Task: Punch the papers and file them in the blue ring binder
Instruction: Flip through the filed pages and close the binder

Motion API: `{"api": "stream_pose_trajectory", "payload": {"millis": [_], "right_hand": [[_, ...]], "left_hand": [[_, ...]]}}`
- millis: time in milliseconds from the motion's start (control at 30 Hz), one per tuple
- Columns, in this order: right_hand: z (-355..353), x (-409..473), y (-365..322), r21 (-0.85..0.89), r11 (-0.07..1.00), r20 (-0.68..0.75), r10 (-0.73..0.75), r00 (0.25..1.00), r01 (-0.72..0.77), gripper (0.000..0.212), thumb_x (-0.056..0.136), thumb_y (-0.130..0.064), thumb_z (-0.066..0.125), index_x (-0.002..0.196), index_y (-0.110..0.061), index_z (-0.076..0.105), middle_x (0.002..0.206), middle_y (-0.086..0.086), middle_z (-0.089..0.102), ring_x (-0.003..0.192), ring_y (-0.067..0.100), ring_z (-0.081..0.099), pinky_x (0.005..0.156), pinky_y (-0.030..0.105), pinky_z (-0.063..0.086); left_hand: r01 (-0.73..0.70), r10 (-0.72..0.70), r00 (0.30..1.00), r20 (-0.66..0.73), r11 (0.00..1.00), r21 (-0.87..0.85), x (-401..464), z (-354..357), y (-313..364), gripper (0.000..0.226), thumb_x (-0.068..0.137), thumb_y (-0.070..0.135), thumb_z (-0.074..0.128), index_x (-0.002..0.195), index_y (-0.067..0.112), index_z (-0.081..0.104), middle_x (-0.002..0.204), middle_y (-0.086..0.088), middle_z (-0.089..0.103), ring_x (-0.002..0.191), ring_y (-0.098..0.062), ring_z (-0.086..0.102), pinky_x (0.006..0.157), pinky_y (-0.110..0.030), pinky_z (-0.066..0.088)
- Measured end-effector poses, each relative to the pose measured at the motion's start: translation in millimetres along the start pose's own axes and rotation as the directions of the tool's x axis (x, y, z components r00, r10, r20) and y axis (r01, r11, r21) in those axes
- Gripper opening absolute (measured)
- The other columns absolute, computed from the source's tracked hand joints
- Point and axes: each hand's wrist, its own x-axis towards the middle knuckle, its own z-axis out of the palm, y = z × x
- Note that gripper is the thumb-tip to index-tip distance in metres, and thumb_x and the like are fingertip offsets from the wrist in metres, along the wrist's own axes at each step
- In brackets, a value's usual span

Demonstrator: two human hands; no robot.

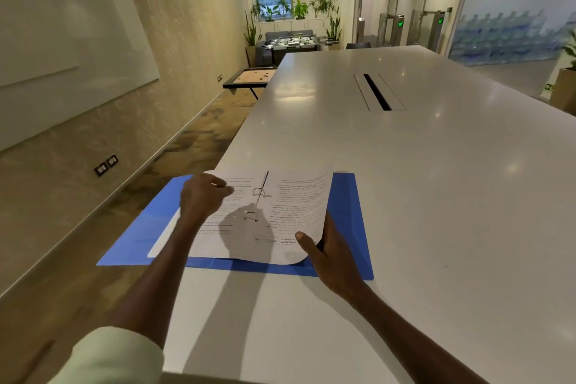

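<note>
A long white table [420, 165] fills most of the view, with a dark cable slot [377, 92] set in its middle. Near its close left corner lies the blue ring binder [352, 212], opened flat, its left cover overhanging the table edge. On it sit the papers [280, 215], printed sheets threaded onto 2 metal rings [260, 193]; the print is too blurred to read, save for what looks like "Quality" near the bottom. The right hand [330, 256] grips the lower right corner of the top sheet, thumb on top and fingers underneath, curling that corner upward. The left hand [201, 196] hovers over the left-hand page with fingers curled; whether it pinches a sheet cannot be told. A pale sleeve [109, 358] covers the left forearm.
</note>
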Motion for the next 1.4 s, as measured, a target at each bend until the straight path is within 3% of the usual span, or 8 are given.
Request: {"api": "stream_pose_trajectory", "payload": {"millis": [100, 300, 400, 533, 800, 1133, 1300, 1400], "right_hand": [[1.8, -0.5, 0.7, -0.048, 0.999, 0.041, 0.014, 0.999, -0.012, 0.071, 0.089, -0.039, 0.063, 0.147, -0.035, 0.023, 0.137, -0.016, 0.053, 0.124, 0.004, 0.053, 0.094, 0.029, 0.054], [6.8, -2.6, 0.5, -0.386, 0.922, 0.100, 0.067, 0.993, -0.024, 0.093, 0.078, -0.072, 0.052, 0.150, -0.038, 0.005, 0.152, -0.010, 0.032, 0.134, 0.016, 0.036, 0.110, 0.040, 0.038], [9.7, -3.1, 3.3, -0.467, 0.884, 0.127, 0.085, 0.988, -0.016, 0.105, 0.065, -0.090, 0.036, 0.150, -0.033, 0.014, 0.152, -0.003, 0.033, 0.135, 0.022, 0.035, 0.111, 0.043, 0.036], [9.2, -3.1, 1.3, -0.445, 0.893, 0.101, 0.127, 0.987, -0.069, 0.120, 0.051, -0.099, 0.025, 0.146, -0.026, 0.023, 0.144, -0.003, 0.040, 0.126, 0.017, 0.041, 0.103, 0.033, 0.041], [5.2, -2.3, -2.2, -0.334, 0.919, 0.089, 0.254, 0.963, -0.211, 0.122, 0.055, -0.099, 0.018, 0.152, -0.026, 0.011, 0.156, -0.004, 0.026, 0.144, 0.023, 0.022, 0.114, 0.046, 0.029], [3.8, -8.2, -6.6, -0.262, 0.943, 0.076, 0.234, 0.969, -0.207, 0.109, 0.067, -0.092, 0.031, 0.153, -0.028, 0.012, 0.159, -0.011, 0.019, 0.148, 0.015, 0.012, 0.120, 0.045, 0.019], [3.6, -9.5, -11.0, -0.266, 0.945, 0.069, 0.217, 0.974, -0.192, 0.104, 0.069, -0.086, 0.035, 0.152, -0.027, 0.013, 0.158, -0.010, 0.022, 0.146, 0.014, 0.017, 0.119, 0.041, 0.020], [3.8, -8.9, -11.3, -0.292, 0.939, 0.055, 0.208, 0.977, -0.183, 0.097, 0.075, -0.080, 0.039, 0.152, -0.027, 0.015, 0.157, -0.008, 0.024, 0.145, 0.015, 0.021, 0.118, 0.043, 0.023]], "left_hand": [[-0.045, 0.062, 0.992, 0.109, 0.987, -0.156, -17.0, 21.5, 28.0, 0.029, 0.083, 0.036, 0.073, 0.098, 0.011, 0.077, 0.088, -0.005, 0.076, 0.079, -0.018, 0.070, 0.066, -0.029, 0.050], [0.055, 0.093, 0.935, 0.342, 0.915, -0.400, -51.3, 51.8, 67.9, 0.043, 0.080, 0.041, 0.075, 0.096, 0.001, 0.074, 0.085, -0.010, 0.076, 0.072, -0.016, 0.072, 0.065, -0.022, 0.057], [0.029, 0.088, 0.937, 0.338, 0.944, -0.329, -59.4, 59.8, 70.8, 0.034, 0.078, 0.030, 0.079, 0.094, 0.001, 0.075, 0.077, -0.012, 0.070, 0.059, -0.014, 0.059, 0.052, -0.019, 0.047], [0.067, 0.030, 0.951, 0.308, 0.952, -0.300, -59.4, 64.1, 59.9, 0.030, 0.076, 0.018, 0.081, 0.102, 0.004, 0.073, 0.098, -0.004, 0.067, 0.073, -0.016, 0.061, 0.056, -0.021, 0.047], [0.058, 0.019, 0.969, 0.245, 0.951, -0.304, -49.8, 56.3, 45.8, 0.034, 0.073, 0.029, 0.083, 0.095, 0.007, 0.071, 0.096, -0.005, 0.071, 0.074, -0.019, 0.068, 0.058, -0.023, 0.052], [0.126, -0.082, 0.989, 0.121, 0.898, -0.421, -15.2, -11.5, 12.6, 0.033, 0.075, 0.025, 0.081, 0.103, 0.009, 0.073, 0.087, -0.010, 0.071, 0.072, -0.024, 0.067, 0.065, -0.034, 0.055], [0.155, -0.146, 0.988, 0.055, 0.885, -0.438, -4.2, -52.7, -18.0, 0.023, 0.082, 0.016, 0.076, 0.101, 0.006, 0.071, 0.067, -0.007, 0.068, 0.052, -0.017, 0.058, 0.040, -0.019, 0.042], [0.205, -0.212, 0.977, 0.027, 0.892, -0.403, 3.4, -61.1, -42.6, 0.027, 0.083, 0.015, 0.075, 0.108, 0.010, 0.069, 0.069, -0.009, 0.061, 0.055, -0.018, 0.050, 0.047, -0.022, 0.037]]}}
